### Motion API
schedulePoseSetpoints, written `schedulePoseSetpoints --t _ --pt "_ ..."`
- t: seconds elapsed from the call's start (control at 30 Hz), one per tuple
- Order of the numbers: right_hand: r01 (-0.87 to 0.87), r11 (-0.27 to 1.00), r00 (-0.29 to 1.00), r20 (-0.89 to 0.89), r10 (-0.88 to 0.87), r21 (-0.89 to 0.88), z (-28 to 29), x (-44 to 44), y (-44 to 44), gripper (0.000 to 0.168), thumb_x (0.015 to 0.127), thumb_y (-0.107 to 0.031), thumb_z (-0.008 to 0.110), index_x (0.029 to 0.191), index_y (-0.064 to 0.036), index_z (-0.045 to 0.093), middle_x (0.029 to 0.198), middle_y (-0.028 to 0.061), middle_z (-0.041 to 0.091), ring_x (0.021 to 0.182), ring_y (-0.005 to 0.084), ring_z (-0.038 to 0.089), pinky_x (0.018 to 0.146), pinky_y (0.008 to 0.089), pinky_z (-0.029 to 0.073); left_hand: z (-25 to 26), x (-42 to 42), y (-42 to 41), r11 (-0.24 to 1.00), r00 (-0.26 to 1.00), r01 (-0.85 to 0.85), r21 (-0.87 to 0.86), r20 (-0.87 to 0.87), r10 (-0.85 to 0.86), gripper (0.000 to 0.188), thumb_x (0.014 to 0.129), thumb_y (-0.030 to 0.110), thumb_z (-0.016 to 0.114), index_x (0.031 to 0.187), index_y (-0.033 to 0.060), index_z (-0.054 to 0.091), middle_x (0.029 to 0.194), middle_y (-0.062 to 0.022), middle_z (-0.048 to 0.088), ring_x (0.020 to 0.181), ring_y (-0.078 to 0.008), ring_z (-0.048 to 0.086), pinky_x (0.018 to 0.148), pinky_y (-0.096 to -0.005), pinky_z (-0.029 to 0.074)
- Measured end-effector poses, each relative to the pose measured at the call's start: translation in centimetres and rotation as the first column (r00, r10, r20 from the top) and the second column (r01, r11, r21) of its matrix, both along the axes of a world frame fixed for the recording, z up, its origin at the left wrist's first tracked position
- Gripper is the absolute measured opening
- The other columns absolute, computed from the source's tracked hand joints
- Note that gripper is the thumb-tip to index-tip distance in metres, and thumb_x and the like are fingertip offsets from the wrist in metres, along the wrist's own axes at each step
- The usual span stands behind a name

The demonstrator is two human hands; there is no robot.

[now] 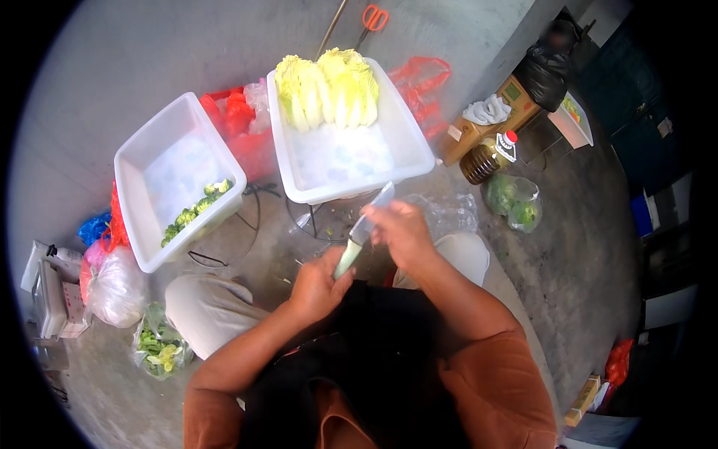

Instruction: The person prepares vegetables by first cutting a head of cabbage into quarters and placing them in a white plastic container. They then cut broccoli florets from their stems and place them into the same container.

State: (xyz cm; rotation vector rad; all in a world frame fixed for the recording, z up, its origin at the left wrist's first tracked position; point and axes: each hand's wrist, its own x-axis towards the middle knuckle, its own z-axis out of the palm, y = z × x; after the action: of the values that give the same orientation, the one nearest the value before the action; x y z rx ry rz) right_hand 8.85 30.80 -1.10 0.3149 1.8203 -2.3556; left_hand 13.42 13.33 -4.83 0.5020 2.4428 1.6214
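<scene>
My left hand (318,285) grips the pale green handle of a kitchen knife (353,247), its blade pointing up and away from me. Against the blade, the bent fingers of my right hand (401,230) are slightly blurred, so whether they pinch it is unclear. Just beyond the knife tip is a white plastic tub (359,182) with Chinese cabbage (331,92) lined along its far end. To the left, a second white tub (132,185) tilts a little and holds broccoli pieces (193,213) along its near side.
Wire stands (255,216) are under the tubs. Red plastic bags (238,120) lie between them. On the right are an oil bottle (481,161), cardboard boxes (463,137) and bagged green vegetables (511,202). Bagged leafy greens (161,345) sit by my left knee. Orange-handled scissors (374,19) are near the wall.
</scene>
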Motion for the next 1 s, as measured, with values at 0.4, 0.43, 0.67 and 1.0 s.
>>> schedulePoseSetpoints --t 0.4,0.43,0.67,1.0 --pt "-0.283 0.900 0.878 -0.286 0.383 0.332 1.6 5.0 4.6 0.019 0.079 -0.017 0.068 0.085 0.000 0.063 0.085 0.0051 0.059 0.078 0.0128 0.056 0.066 0.0248 0.046 3.5 -0.1 5.6 0.877 0.961 0.009 0.481 0.239 -0.141 0.049 0.091 0.022 0.048 0.136 0.0102 0.033 0.078 -0.0042 0.053 0.059 -0.0117 0.048 0.051 -0.0249 0.041" --pt "-0.246 0.920 0.891 -0.302 0.339 0.306 1.9 5.4 4.8 0.021 0.077 -0.014 0.070 0.089 0.001 0.062 0.090 0.0055 0.058 0.083 0.0137 0.055 0.069 0.0256 0.046 4.3 -0.4 6.3 0.854 0.922 0.024 0.520 0.319 -0.220 0.050 0.094 0.025 0.042 0.140 0.0126 0.026 0.075 -0.0023 0.050 0.055 -0.0090 0.043 0.049 -0.0213 0.036" --pt "-0.173 0.968 0.968 -0.151 0.202 0.182 3.3 5.7 10.3 0.024 0.078 -0.017 0.069 0.094 -0.001 0.061 0.086 0.0051 0.060 0.063 0.0100 0.058 0.045 0.0206 0.045 6.2 -1.6 12.9 0.701 0.691 0.076 0.709 0.469 -0.550 0.064 0.095 0.045 0.032 0.144 0.0190 -0.001 0.101 -0.0079 0.050 0.072 -0.0146 0.052 0.058 -0.0240 0.042" --pt "0.570 0.820 0.799 0.195 -0.568 0.051 -6.2 -6.7 28.5 0.015 0.086 -0.024 0.055 0.091 -0.010 0.054 0.062 -0.0004 0.050 0.049 0.0108 0.046 0.046 0.0274 0.041 -0.2 -4.1 9.8 0.874 0.680 0.198 0.443 0.580 -0.449 0.059 0.095 0.028 0.040 0.143 0.0111 0.011 0.119 -0.0111 0.051 0.093 -0.0170 0.055 0.075 -0.0269 0.045"
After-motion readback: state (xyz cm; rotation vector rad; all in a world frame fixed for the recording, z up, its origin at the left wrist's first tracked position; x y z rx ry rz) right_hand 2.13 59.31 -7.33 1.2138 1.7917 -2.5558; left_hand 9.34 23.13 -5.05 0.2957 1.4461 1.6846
